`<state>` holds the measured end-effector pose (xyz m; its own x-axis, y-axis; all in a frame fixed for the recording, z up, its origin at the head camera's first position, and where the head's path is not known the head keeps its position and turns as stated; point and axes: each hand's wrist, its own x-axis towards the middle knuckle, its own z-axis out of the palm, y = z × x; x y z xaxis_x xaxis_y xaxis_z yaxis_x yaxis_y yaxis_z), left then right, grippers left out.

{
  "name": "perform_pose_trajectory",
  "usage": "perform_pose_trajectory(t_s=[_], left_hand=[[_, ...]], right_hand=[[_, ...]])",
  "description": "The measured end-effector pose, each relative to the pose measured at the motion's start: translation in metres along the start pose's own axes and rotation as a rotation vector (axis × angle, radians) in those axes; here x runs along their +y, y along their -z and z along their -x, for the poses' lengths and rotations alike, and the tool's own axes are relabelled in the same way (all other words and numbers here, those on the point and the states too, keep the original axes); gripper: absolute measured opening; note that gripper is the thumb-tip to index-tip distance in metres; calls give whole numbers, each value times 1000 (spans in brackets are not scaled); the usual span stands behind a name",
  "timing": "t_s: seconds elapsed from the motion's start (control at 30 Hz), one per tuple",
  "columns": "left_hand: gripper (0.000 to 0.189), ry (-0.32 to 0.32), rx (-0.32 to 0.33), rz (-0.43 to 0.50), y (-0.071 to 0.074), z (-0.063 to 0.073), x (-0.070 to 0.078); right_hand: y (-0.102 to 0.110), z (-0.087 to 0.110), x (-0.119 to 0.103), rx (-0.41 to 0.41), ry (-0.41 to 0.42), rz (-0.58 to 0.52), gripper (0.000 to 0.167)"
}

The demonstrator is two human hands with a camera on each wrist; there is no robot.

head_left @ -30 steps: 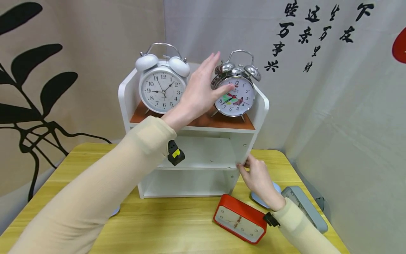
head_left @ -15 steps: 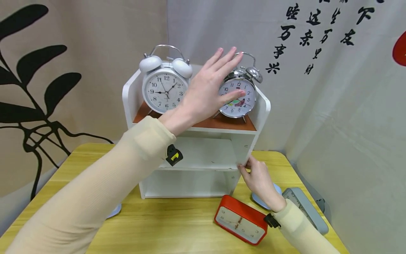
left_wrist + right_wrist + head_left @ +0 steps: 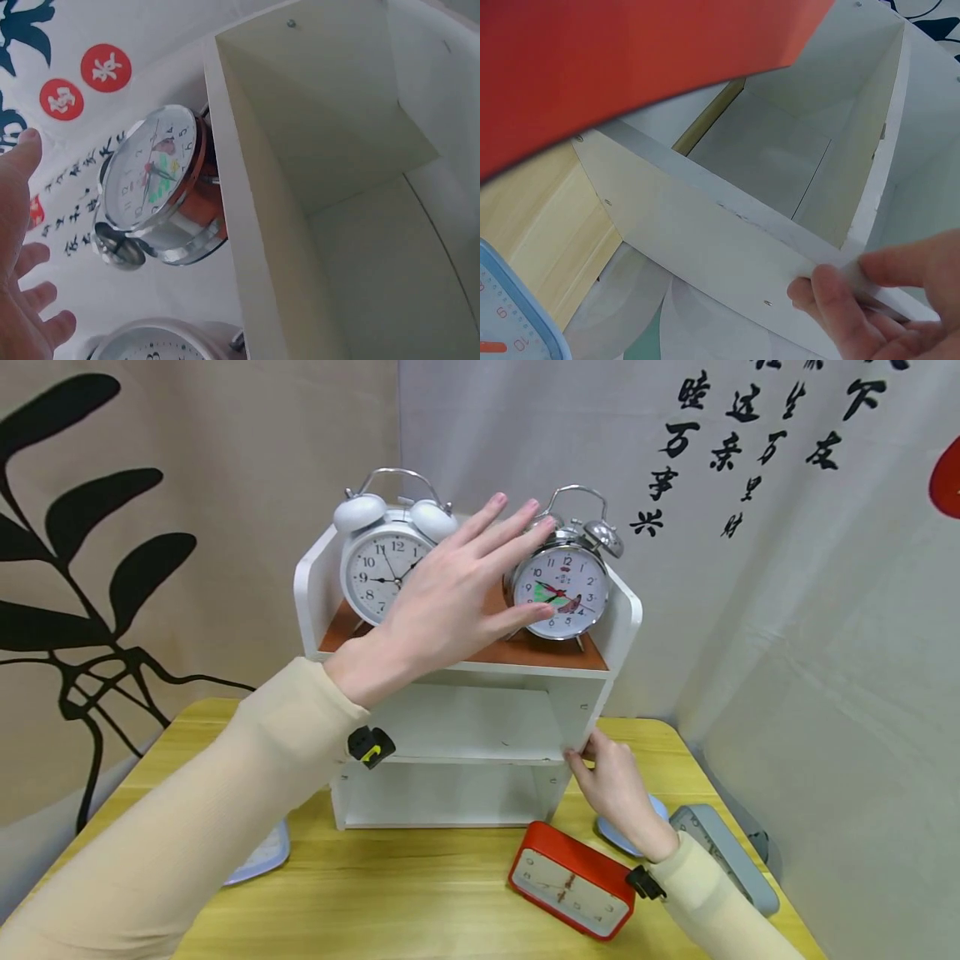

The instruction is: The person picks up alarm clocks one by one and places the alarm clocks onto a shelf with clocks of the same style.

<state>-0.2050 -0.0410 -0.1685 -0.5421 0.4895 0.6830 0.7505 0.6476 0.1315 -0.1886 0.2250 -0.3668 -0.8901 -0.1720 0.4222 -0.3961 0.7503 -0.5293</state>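
A white shelf unit (image 3: pixel 472 714) stands on the table, with a white twin-bell alarm clock (image 3: pixel 369 572) and a silver twin-bell alarm clock (image 3: pixel 581 572) on its brown top board. My left hand (image 3: pixel 442 602) is raised in front of the two clocks, fingers spread and holding nothing; it covers part of the white one. In the left wrist view, a gap shows between the fingers and the silver clock (image 3: pixel 150 165). Low on the shelf's right side, my right hand (image 3: pixel 617 785) grips the front edge of the side panel, with thumb and fingers on either side (image 3: pixel 877 300).
A red clock (image 3: pixel 573 881) leans at an angle before the shelf's right corner. Beside my right forearm lie a grey clock (image 3: pixel 735 860) and a partly covered light-blue object (image 3: pixel 660 808). Another light-blue object (image 3: pixel 266 852) shows beside my left sleeve. A curtain hangs behind the table.
My left hand shifted right across the silver clock, then drew back left, uncovering its dial and covering part of the white one. My right hand keeps its grip on the panel.
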Motion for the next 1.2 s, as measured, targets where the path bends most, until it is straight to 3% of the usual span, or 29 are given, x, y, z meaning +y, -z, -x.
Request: perform_pose_trajectory(t_s=[0.7, 1.2], left_hand=[[78, -39, 94, 93, 9, 59, -8], [83, 5, 119, 98, 10, 103, -19]], right_hand=[[1, 0, -1, 6, -3, 26, 25], [0, -1, -2, 7, -4, 38, 24]])
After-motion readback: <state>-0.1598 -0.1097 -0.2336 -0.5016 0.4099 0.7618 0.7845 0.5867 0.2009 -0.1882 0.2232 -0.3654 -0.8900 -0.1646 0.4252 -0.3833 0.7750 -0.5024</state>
